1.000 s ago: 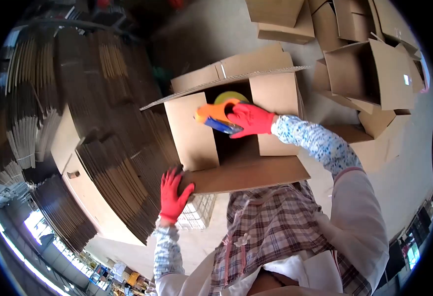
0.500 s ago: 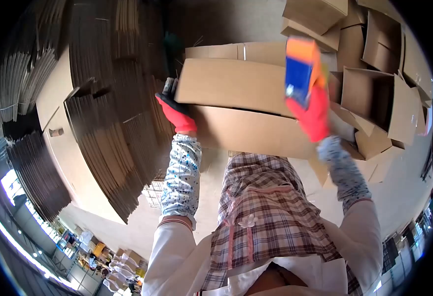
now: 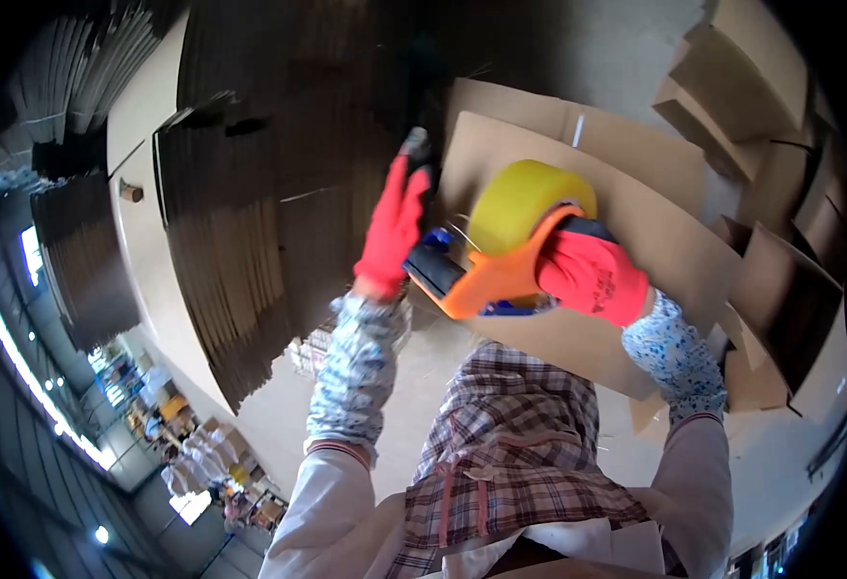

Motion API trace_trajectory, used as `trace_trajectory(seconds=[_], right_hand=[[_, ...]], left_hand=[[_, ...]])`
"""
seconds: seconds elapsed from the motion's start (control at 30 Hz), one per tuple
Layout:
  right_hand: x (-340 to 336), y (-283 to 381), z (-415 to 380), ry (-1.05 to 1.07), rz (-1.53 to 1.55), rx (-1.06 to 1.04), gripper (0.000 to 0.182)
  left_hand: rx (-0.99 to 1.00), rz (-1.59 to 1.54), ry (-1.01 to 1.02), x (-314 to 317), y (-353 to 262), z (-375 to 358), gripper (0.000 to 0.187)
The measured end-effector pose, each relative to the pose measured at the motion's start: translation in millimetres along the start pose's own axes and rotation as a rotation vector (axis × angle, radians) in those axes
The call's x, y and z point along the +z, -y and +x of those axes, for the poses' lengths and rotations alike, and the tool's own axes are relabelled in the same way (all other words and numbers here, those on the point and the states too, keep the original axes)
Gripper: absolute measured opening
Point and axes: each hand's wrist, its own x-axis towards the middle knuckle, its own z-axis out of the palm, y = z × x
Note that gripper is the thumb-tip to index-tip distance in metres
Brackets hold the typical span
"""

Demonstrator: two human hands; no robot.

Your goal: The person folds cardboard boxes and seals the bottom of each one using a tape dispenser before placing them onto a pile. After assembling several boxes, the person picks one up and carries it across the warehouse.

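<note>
My right hand [image 3: 592, 275], in a red glove, grips an orange tape dispenser [image 3: 486, 285] by its handle. A wide roll of yellow tape [image 3: 525, 203] is mounted on the dispenser. Its dark front end, with a blue part, overlaps the left end of a cardboard box [image 3: 645, 232] in front of me. My left hand [image 3: 392, 232], in a red glove with dark fingertips, is at that same end, fingers stretched out along the box's side. One long top flap lies folded inward, while the far flap [image 3: 626, 145] sticks out behind it.
Tall stacks of flattened cardboard [image 3: 235, 232] stand to the left, with a pale cardboard sheet [image 3: 139, 222] along them. Several open boxes [image 3: 790, 299] crowd the right side. Pale floor [image 3: 423, 372] shows below the box.
My right hand has brought the tape dispenser from the box's right end over to its left end. The view has turned, and my left hand stays at the left end with fingers stretched out.
</note>
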Motion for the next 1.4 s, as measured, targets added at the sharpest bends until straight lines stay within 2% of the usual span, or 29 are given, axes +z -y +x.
trace_trajectory(seconds=[0.03, 0.07, 0.13, 0.2, 0.27, 0.33, 0.37, 0.43, 0.57, 0.63, 0.67, 0.7, 0.73, 0.77, 0.8, 0.83, 0.87, 0.9, 0.93, 0.97, 1.0, 1.07, 1.1, 1.13, 1.2, 1.27, 1.33, 1.37, 1.4], right_hand=[[2, -2, 2, -0.050, 0.039, -0.010, 0.023], [-1, -3, 3, -0.001, 0.139, 0.037, 0.022], [2, -3, 1, -0.037, 0.181, 0.050, 0.022], [-5, 0, 5, -0.008, 0.166, 0.041, 0.022], [-7, -1, 6, 0.011, 0.130, 0.020, 0.022], [-8, 1, 1, 0.107, 0.216, 0.118, 0.022], [-10, 2, 3, 0.110, 0.220, 0.118, 0.022], [-15, 5, 9, 0.132, 0.268, 0.041, 0.021], [-13, 7, 7, 0.113, 0.399, 0.104, 0.022], [-13, 4, 5, 0.152, 0.403, -0.005, 0.029], [-12, 4, 1, 0.152, 0.404, -0.003, 0.029], [-12, 5, -5, 0.151, 0.447, 0.007, 0.039], [-11, 7, -10, 0.150, 0.491, 0.017, 0.050], [-14, 9, -8, 0.150, 0.495, 0.019, 0.050], [-23, 11, -1, 0.200, 0.652, 0.110, 0.062], [-34, 12, 2, 0.253, 0.808, 0.204, 0.073], [-48, 9, -1, 0.258, 0.809, 0.209, 0.073], [-65, 5, -9, 0.250, 0.850, 0.328, 0.075], [-78, 4, -18, 0.242, 0.889, 0.440, 0.077], [-88, 17, -27, 0.102, 0.442, 0.333, 0.066], [-86, 17, -25, 0.104, 0.445, 0.322, 0.066], [-75, 25, -20, 0.317, 0.622, 0.873, 0.054], [-69, 26, -14, 0.269, 0.478, 0.585, 0.044], [-62, 28, -8, 0.272, 0.477, 0.583, 0.044], [-47, 33, 1, 0.230, 0.619, 0.821, 0.037], [-44, 36, 11, 0.255, 0.595, 0.836, 0.037], [-47, 41, 24, 0.207, 0.575, 0.909, 0.041], [-50, 39, 28, 0.275, 0.773, 1.033, 0.046], [-49, 39, 28, 0.266, 0.751, 1.033, 0.046]], left_hand=[[0.254, 0.279, 0.109, 0, -15, -11, 0.059], [0.499, 0.554, 0.229, 46, -57, -25, 0.066], [0.452, 0.843, 0.361, 70, -92, -54, 0.072], [0.346, 1.143, 0.603, 70, -104, -59, 0.071], [0.355, 1.097, 0.667, 64, -103, -51, 0.067], [0.205, 0.845, 0.608, 65, -105, -49, 0.064], [0.219, 0.887, 0.649, 64, -106, -43, 0.055], [0.194, 0.886, 0.700, 73, -111, -32, 0.052], [0.187, 0.890, 0.756, 87, -111, -21, 0.046], [0.182, 0.888, 0.757, 88, -105, -20, 0.045], [0.095, 0.756, 0.661, 86, -100, -24, 0.040], [0.007, 0.624, 0.564, 85, -94, -28, 0.035], [0.001, 0.623, 0.564, 85, -87, -30, 0.035], [-0.002, 0.593, 0.441, 85, -77, -31, 0.031], [-0.002, 0.559, 0.317, 86, -71, -34, 0.026], [0.016, 0.578, -0.011, 89, -69, -47, 0.020], [0.192, 0.565, -0.083, 82, -73, -46, 0.018], [0.417, 0.611, -0.198, 81, -76, -44, 0.020], [0.332, 0.522, -0.293, 62, -88, -45, 0.022], [0.471, 0.620, -0.405, 41, -85, -39, 0.021], [0.514, 0.650, -0.534, 22, -79, -33, 0.020], [0.768, 1.368, -0.596, -22, -52, -17, 0.018], [0.817, 1.564, -0.590, -37, -40, -5, 0.019], [0.860, 1.757, -0.584, -50, -24, 6, 0.021], [0.646, 1.821, -0.604, -75, 26, 28, 0.021], [0.261, 1.642, -0.311, -69, 81, 43, 0.033], [0.022, 0.652, 0.095, -149, 168, 66, 0.055], [-0.146, 0.654, -0.065, -87, 114, 32, 0.071], [-0.162, 0.834, -0.118, -151, 156, 54, 0.072]])
